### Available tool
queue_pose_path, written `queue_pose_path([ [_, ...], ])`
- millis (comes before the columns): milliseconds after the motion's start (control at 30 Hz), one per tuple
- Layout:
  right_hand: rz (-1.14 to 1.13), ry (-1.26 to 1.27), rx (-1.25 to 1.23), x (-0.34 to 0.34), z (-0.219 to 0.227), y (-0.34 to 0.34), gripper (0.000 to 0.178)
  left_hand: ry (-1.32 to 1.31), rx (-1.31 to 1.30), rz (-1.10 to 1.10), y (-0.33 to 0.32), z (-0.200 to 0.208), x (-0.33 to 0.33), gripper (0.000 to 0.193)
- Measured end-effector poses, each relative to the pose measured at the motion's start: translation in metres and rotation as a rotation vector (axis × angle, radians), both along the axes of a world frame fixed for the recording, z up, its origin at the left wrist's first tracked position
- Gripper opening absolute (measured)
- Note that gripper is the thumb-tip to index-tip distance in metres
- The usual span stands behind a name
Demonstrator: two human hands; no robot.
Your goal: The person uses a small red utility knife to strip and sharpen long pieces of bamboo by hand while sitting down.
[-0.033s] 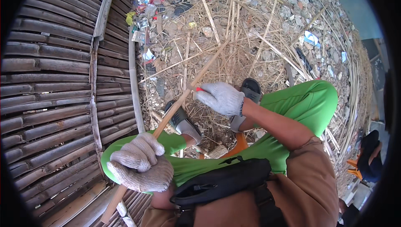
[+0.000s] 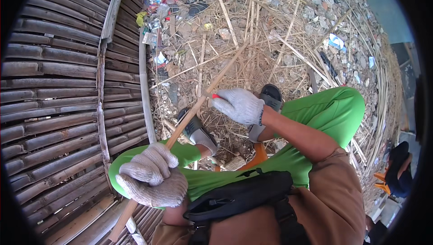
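A long, thin strip of bamboo [image 2: 196,106] slants from the lower left up to the middle of the head view. Wrapped round its lower part is my left hand [image 2: 153,175], in a pale knitted glove with the fingers closed. My right hand [image 2: 239,105], gloved alike, is closed on a small red-handled tool [image 2: 215,96]. Only a bit of red shows past the fingers, and the tool's front end meets the strip about midway; its kind is hard to make out. The strip's far end lies over the straw-strewn ground.
A wall of bamboo slats [image 2: 58,105] rises on the left. My sandalled feet [image 2: 198,132] stand amid straw, split sticks and litter. An orange stool [image 2: 256,155] shows between my legs, and a black waist bag [image 2: 239,195] lies across my lap. Another person's dark-clothed limb [image 2: 399,168] is at the right edge.
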State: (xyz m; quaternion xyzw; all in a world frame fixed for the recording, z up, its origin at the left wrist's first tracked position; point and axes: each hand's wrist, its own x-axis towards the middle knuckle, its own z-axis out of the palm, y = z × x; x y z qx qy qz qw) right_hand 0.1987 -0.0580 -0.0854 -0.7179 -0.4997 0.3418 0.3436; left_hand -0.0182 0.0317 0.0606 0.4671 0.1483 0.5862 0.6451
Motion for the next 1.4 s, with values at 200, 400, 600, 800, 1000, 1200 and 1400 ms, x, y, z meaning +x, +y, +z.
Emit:
queue_pose_path([
  [200,-0.099,-0.107,-0.139,0.037,-0.04,0.0,0.054,0.027,-0.009,0.008,0.0,0.0,0.001,0.053],
  [400,0.023,0.03,-0.001,-0.005,0.0,0.006,0.058,0.038,0.059,0.037,-0.002,-0.001,0.005,0.05],
  [600,-0.322,-0.14,-0.429,0.088,-0.104,-0.006,0.062,0.012,0.05,-0.032,0.002,0.0,0.0,0.049],
  [800,-0.596,-0.203,-0.44,0.085,-0.116,-0.015,0.057,0.034,0.172,-0.097,0.012,0.006,0.011,0.034],
  [1000,-0.56,0.143,-0.076,0.038,-0.036,-0.004,0.049,-0.083,0.147,-0.186,0.021,-0.01,-0.009,0.034],
  [1200,-0.148,-0.039,-0.007,-0.017,0.011,-0.006,0.046,-0.129,0.25,-0.311,0.017,-0.023,-0.013,0.035],
  [1400,0.0,-0.113,0.114,-0.058,0.052,-0.011,0.046,-0.083,0.287,-0.344,0.011,-0.021,-0.019,0.036],
])
